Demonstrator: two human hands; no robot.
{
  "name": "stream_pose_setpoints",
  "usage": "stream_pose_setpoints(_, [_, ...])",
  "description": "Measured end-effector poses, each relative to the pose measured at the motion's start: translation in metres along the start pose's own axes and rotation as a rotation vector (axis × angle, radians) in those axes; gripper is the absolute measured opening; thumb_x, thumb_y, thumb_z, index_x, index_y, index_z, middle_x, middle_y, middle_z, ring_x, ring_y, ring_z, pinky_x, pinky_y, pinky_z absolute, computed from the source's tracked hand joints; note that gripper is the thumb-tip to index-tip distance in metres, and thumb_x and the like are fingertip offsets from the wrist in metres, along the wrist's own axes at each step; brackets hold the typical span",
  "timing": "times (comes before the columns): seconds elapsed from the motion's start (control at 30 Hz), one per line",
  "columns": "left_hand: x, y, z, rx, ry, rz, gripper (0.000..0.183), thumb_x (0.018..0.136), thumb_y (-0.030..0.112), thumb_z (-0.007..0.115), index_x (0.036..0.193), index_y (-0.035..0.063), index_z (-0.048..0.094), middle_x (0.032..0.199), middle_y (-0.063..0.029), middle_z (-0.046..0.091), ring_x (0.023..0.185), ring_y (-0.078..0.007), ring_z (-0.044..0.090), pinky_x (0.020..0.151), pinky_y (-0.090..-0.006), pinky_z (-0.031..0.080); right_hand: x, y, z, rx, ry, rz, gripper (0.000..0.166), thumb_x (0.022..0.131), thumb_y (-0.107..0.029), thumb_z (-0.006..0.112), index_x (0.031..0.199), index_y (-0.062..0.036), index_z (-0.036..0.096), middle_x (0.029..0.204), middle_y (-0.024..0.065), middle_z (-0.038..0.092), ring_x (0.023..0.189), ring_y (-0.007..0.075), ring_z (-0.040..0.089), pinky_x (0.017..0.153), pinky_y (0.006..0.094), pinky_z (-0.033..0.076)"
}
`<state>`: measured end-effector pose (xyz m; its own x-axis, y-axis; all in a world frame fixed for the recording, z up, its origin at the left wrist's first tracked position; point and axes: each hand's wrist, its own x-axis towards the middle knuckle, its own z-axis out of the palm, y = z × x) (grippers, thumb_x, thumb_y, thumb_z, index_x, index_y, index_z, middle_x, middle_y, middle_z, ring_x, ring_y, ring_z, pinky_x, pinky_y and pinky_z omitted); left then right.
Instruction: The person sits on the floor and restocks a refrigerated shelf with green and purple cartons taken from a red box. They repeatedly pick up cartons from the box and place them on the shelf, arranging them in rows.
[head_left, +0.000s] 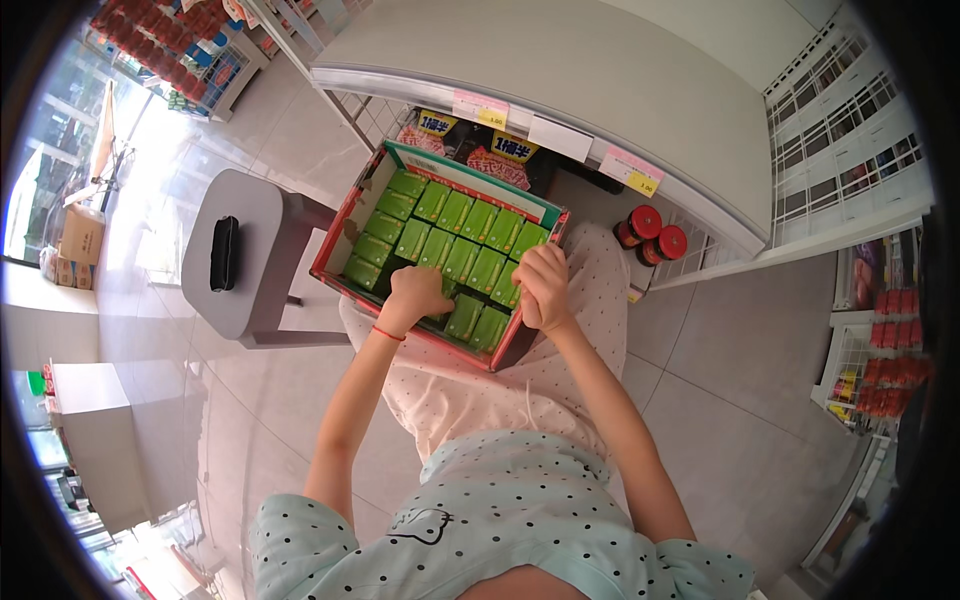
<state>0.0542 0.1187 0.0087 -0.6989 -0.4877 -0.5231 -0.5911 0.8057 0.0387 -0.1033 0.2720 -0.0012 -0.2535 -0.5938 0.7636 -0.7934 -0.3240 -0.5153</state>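
An open cardboard box (346, 225) with a red rim rests on my lap, tilted, its far edge against the shelf unit. Rows of small green packets (460, 259) stand inside it. My left hand (414, 295) reaches over the near wall into the box, fingers down among the packets at a dark gap; whether it grips one is hidden. At the box's right corner, my right hand (541, 286) is curled against the rim, its fingers closed on the box edge.
A grey plastic stool (259, 247) with a black case (224, 253) stands left. Ahead is a shelf (540, 60) with price tags, black packages (499, 161) beneath it. Two red-lidded jars (654, 234) stand right of my knee. Wire racks hold goods at the far right.
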Motion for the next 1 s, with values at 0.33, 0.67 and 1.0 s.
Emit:
stream_pose_setpoints(0.33, [-0.006,-0.014,-0.026,-0.143,-0.388,0.147,0.066,0.064,0.041,0.071,0.102,-0.0102,0.054,0.098,-0.0259,0.062,0.090,-0.0364,0.062,0.078,-0.0391,0.050,0.000,0.003,-0.001,0.006,0.004,0.005,0.022,0.073,-0.024,0.043,0.062,-0.0042,0.045,0.067,0.0113,0.043,0.068,0.0291,0.045,0.073,0.0383,0.037])
stream_pose_setpoints(0.67, [-0.037,0.007,-0.010,-0.064,0.045,0.043,0.032,0.067,0.027,0.066,0.081,-0.0015,0.060,0.078,-0.0174,0.066,0.073,-0.0315,0.066,0.063,-0.0409,0.053,0.008,-0.013,-0.010,0.048,-0.211,0.163,0.003,0.066,-0.008,0.053,0.065,-0.0047,0.051,0.066,0.0096,0.049,0.065,0.0266,0.047,0.077,0.0369,0.037])
stream_pose_setpoints(1.0, [-0.044,0.051,0.041,0.147,0.276,-0.166,0.044,0.074,0.040,0.061,0.090,-0.0003,0.067,0.082,-0.0115,0.065,0.068,-0.0225,0.064,0.059,-0.0372,0.044,0.226,-0.140,-0.191,-0.044,-0.179,-0.448,0.013,0.081,-0.011,0.053,0.079,-0.0056,0.064,0.077,0.0092,0.064,0.063,0.0209,0.059,0.059,0.0323,0.049])
